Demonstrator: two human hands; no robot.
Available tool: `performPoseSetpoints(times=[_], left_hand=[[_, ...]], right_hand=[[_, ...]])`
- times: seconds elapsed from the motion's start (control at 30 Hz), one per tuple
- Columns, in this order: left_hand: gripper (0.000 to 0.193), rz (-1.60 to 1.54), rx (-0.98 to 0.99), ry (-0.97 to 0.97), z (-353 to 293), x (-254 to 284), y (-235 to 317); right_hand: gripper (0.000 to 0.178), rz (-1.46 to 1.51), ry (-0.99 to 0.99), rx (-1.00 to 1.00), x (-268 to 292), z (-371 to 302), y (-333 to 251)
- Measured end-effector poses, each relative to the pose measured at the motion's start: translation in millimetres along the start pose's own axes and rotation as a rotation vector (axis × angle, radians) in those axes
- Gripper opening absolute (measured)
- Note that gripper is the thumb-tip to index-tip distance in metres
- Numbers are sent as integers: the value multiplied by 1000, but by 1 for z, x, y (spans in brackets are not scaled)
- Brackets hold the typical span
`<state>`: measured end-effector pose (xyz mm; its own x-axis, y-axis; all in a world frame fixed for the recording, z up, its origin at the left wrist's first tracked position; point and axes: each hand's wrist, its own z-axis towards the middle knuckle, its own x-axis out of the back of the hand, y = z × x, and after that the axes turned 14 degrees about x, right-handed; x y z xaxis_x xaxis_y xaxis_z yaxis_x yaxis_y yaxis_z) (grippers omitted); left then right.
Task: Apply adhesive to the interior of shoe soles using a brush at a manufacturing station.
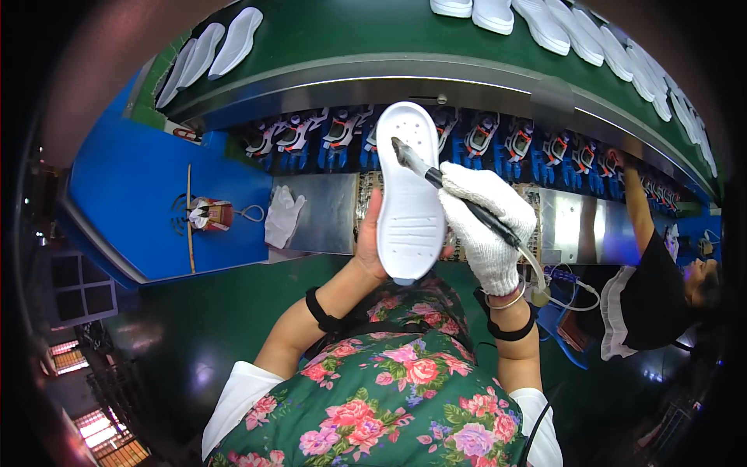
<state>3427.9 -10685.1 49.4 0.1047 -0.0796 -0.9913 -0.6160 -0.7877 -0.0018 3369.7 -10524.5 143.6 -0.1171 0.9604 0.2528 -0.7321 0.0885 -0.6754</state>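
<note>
A white shoe sole [410, 202] stands upright before me, its heel end with small round holes at the top. My bare left hand [371, 241] grips it from behind, the thumb along its left edge and fingertips showing at the right. In a white knitted glove, my right hand [486, 218] is closed round a brush [420, 167] with a black handle and a pale hose running from its lower end. The dark bristle tip lies over the sole's upper part, seemingly touching it. What the brush carries cannot be seen.
Shoe uppers [340, 128] fill a blue rack beyond the sole. More white soles [543, 27] lie on a green conveyor [350, 35] above. On the blue table [148, 194] at left is a small container [212, 214]; a white glove [285, 218] lies beside it. At right another person [654, 288] reaches toward the rack.
</note>
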Motion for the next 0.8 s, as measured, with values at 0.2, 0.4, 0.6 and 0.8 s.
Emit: performPoseSetpoints(times=[0.2,0.4,0.6,0.8], left_hand=[[72,-65,50,-89,-9,24,-17],[69,58,-70,15,-14,28,-15],[75,137,-67,1,-8,10,-14],[89,215,-152,13,6,1,-1]], right_hand=[[29,-261,-112,341,-1,0,3],[30,-60,-248,282,-7,-12,-24],[36,-251,-250,317,0,-21,-18],[21,69,-1,48,-12,-35,-1]])
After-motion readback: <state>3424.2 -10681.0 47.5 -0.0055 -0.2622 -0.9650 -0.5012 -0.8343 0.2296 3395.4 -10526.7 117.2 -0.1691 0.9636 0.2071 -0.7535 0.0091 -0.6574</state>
